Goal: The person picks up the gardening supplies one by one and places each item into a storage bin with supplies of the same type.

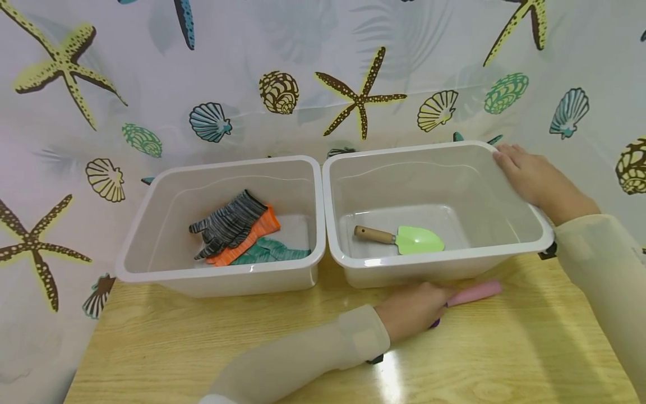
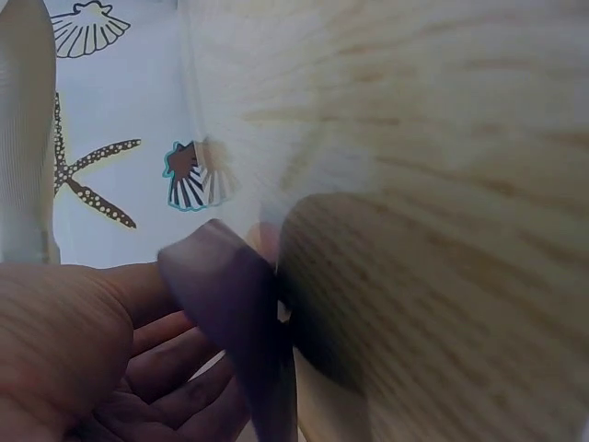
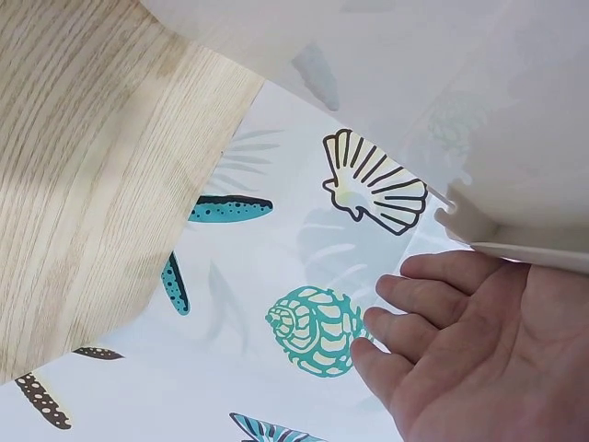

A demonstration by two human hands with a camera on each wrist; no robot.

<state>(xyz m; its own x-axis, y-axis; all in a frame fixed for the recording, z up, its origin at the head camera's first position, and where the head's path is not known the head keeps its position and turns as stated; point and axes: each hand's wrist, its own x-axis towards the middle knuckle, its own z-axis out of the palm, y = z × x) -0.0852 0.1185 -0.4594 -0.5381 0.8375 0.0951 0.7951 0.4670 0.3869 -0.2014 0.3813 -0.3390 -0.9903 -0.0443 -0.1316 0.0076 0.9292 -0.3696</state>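
Low over the table, in front of the right-hand bin (image 1: pixel 434 257), my left hand (image 1: pixel 415 310) holds a tool with a pink handle (image 1: pixel 476 293). Its dark purple part (image 2: pixel 235 318) looms close in the left wrist view, where the fingers bend behind it; the tool's exact kind is unclear. My right hand (image 1: pixel 537 177) rests on the right end rim of that bin, and its fairly straight fingers (image 3: pixel 423 290) show beside the rim in the right wrist view. A trowel (image 1: pixel 418 240) with a green blade and wooden handle lies inside this bin.
The left-hand bin (image 1: pixel 219 276) stands alongside, holding a grey-black glove (image 1: pixel 229 221), an orange glove (image 1: pixel 252 238) and a green glove (image 1: pixel 272 251). Both bins stand on a wood-grain table (image 1: pixel 202 331). A shell-and-starfish patterned sheet (image 1: pixel 313 50) hangs behind them.
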